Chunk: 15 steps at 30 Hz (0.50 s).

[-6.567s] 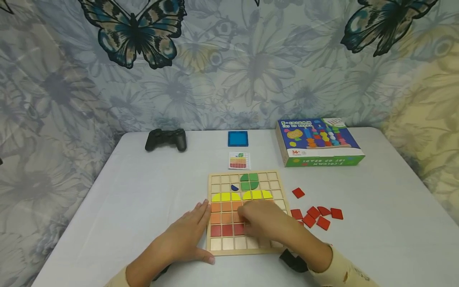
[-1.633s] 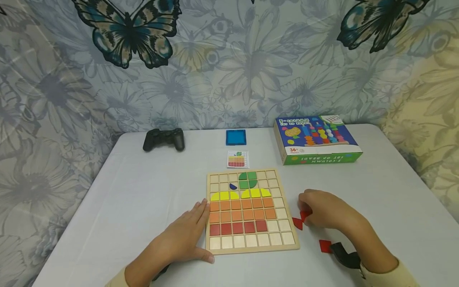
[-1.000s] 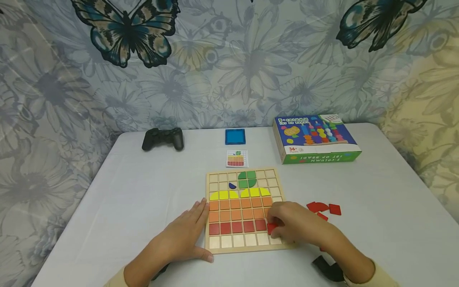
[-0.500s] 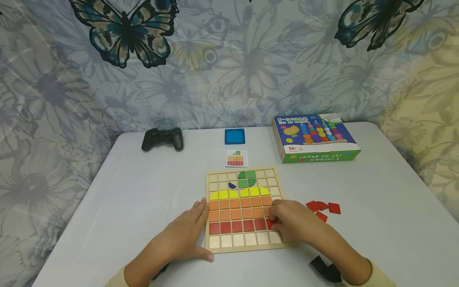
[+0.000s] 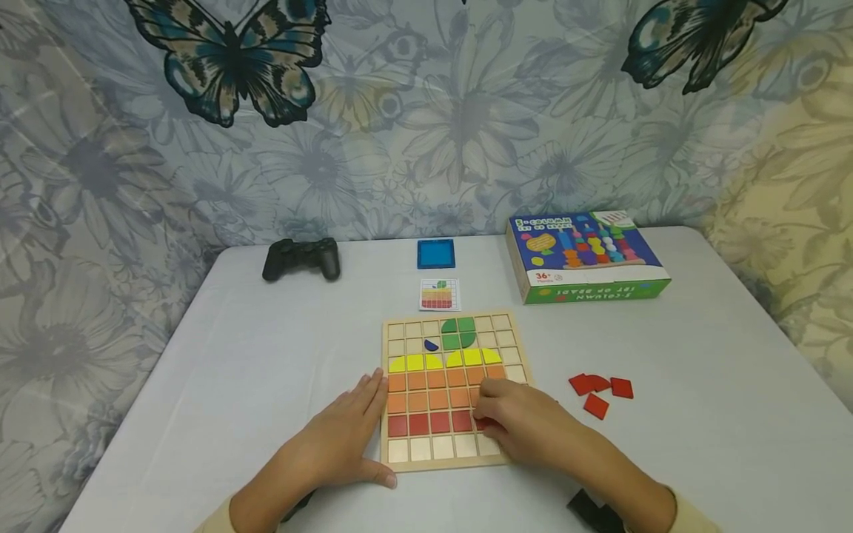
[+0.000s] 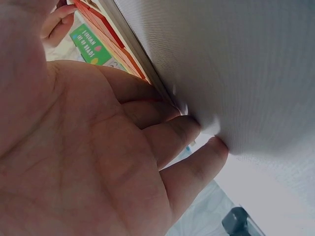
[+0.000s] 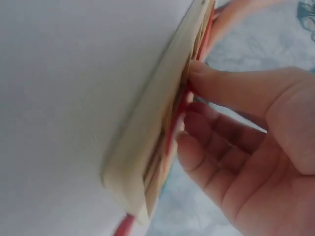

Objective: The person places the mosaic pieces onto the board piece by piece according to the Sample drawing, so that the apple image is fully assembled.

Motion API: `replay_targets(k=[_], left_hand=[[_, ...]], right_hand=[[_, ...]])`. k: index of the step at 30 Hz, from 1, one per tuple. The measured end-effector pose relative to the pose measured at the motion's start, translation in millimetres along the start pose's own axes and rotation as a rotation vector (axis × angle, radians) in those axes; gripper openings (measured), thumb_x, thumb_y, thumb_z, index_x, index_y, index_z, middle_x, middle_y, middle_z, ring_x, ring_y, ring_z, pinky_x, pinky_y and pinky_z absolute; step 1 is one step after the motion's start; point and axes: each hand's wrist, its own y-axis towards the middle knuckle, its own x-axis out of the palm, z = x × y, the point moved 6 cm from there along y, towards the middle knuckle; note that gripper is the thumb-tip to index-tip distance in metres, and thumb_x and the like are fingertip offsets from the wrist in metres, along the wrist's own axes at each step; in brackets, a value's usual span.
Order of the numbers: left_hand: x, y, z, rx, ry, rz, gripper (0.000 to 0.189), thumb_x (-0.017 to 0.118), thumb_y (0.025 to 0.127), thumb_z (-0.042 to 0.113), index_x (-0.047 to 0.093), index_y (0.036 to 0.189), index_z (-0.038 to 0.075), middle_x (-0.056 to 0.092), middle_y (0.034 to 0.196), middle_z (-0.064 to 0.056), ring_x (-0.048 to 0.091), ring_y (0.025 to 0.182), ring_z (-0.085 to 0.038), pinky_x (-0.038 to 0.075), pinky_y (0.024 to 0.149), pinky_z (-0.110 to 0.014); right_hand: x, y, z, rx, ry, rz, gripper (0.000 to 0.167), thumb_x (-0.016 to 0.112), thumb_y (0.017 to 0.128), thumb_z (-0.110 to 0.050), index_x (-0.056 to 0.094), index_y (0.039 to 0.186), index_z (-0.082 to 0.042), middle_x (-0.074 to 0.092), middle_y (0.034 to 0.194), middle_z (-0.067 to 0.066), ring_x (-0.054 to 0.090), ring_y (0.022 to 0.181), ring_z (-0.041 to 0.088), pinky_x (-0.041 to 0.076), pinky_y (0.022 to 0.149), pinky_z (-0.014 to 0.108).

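My left hand (image 5: 343, 433) lies along the left edge of a wooden grid board (image 5: 440, 466), fingers straight, thumb near its front corner. In the left wrist view, those fingers rest on the white cloth beside the board's rim. My right hand (image 5: 533, 422) is over the right part of the board. Its thumb and bent fingers pinch at a red tile (image 7: 182, 102) in the red row, hiding the row's right end. Left of them, red tiles (image 5: 429, 423) sit in squares, below orange tiles (image 5: 426, 390), yellow pieces (image 5: 415, 363) and green pieces (image 5: 458, 333). A small blue piece (image 5: 432, 345) lies left of the green.
Several loose red tiles (image 5: 596, 406) lie right of the board. Behind it are a pattern card (image 5: 439, 295), a blue tray (image 5: 436, 254), a black game controller (image 5: 301, 259) and a toy box (image 5: 589, 259). A black strap (image 5: 586, 511) shows by the right forearm.
My right hand brought a red tile from the loose pile to the sixth square of the red row, then shifted slightly left along that row. The left hand has stayed at the board's edge.
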Motion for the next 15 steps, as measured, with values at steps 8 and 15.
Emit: replay_targets(k=[8, 15], left_hand=[[0.2, -0.5, -1.3, 0.001, -0.001, -0.001, 0.132, 0.07, 0.068, 0.078, 0.017, 0.158, -0.003, 0.011, 0.165, -0.019, 0.014, 0.151, -0.035, 0.028, 0.115, -0.052], [-0.1, -0.6, -0.4, -0.009, -0.012, -0.006, 0.132, 0.071, 0.068, 0.078, 0.017, 0.159, -0.002, 0.01, 0.166, -0.018, 0.014, 0.151, -0.035, 0.028, 0.115, -0.052]], right_hand=[[-41, -34.2, 53, 0.212, -0.038, 0.024, 0.022, 0.085, 0.078, -0.003, 0.079, 0.094, -0.016, 0.062, 0.089, -0.01, 0.056, 0.079, 0.009, 0.057, 0.072, 0.029], [-51, -65.9, 113, 0.394, 0.028, -0.001, 0.027, 0.085, 0.078, -0.006, 0.077, 0.104, -0.01, 0.062, 0.095, -0.001, 0.058, 0.086, 0.017, 0.058, 0.069, 0.03]])
